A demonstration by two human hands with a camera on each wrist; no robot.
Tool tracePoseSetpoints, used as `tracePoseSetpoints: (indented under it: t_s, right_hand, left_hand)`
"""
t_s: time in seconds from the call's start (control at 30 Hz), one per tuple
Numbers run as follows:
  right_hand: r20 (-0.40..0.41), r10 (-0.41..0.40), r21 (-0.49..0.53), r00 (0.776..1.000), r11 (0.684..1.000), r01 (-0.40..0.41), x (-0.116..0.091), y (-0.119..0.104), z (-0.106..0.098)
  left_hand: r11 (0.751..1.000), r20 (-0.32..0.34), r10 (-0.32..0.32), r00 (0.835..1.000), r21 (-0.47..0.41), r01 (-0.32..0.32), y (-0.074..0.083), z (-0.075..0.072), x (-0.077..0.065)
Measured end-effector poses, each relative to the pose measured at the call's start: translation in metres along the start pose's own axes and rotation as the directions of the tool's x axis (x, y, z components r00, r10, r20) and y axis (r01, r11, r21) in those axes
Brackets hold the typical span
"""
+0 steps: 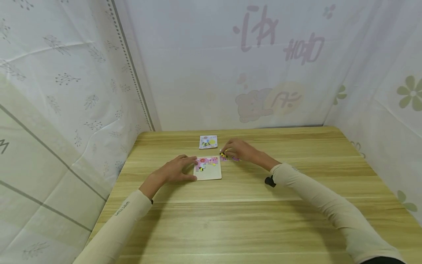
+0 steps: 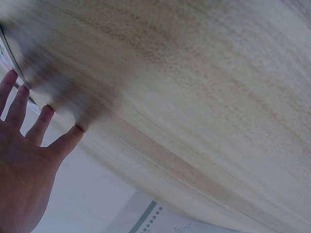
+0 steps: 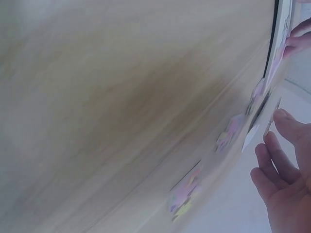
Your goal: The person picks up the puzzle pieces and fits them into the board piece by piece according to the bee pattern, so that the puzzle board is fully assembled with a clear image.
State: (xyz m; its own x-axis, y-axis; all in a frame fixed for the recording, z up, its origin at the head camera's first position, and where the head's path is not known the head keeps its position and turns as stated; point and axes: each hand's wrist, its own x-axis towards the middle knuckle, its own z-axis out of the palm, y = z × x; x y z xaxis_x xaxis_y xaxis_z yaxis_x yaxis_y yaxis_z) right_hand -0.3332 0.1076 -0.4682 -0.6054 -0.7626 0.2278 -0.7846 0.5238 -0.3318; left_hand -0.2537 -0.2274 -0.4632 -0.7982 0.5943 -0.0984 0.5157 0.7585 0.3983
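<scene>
A square puzzle board point(image 1: 211, 174) lies on the table, its upper part and left side filled with pink pieces. My left hand point(image 1: 176, 169) is at the board's left edge, fingertips on its upper left and thumb at the lower left corner. In the left wrist view, the left hand's fingers point(image 2: 46, 114) are spread. My right hand point(image 1: 240, 150) pinches a yellow-and-black puzzle piece point(image 1: 222, 154) just past the board's upper right corner. Seen edge-on in the right wrist view, that thin piece point(image 3: 272, 118) sits between thumb and index finger.
Loose pink puzzle pieces point(image 1: 235, 158) lie below the right hand; in the right wrist view, one loose piece point(image 3: 184, 189) lies apart. A picture card with a bee point(image 1: 208, 142) is behind the board. Patterned curtains point(image 1: 197, 73) surround the wooden table point(image 1: 211, 223).
</scene>
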Motion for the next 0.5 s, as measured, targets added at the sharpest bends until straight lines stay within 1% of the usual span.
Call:
tracePoseSetpoints:
  t_s: [0.2, 0.4, 0.5]
  right_hand:
    - [0.006, -0.037, 0.019, 0.999, 0.999, 0.037, 0.005, -0.013, 0.004]
    - [0.05, -0.018, 0.042, 0.999, 0.999, 0.016, 0.01, -0.022, 0.011]
    - [0.057, -0.03, 0.055, 0.998, 0.998, 0.027, 0.012, -0.025, 0.016]
  left_hand:
    - [1.0, 0.002, 0.003, 1.0, 0.001, -0.003, 0.0, 0.0, 0.001]
    - [1.0, -0.005, 0.015, 1.0, 0.004, -0.015, -0.001, 0.001, 0.002]
    - [1.0, -0.004, 0.019, 1.0, 0.005, -0.019, -0.002, 0.002, 0.003]
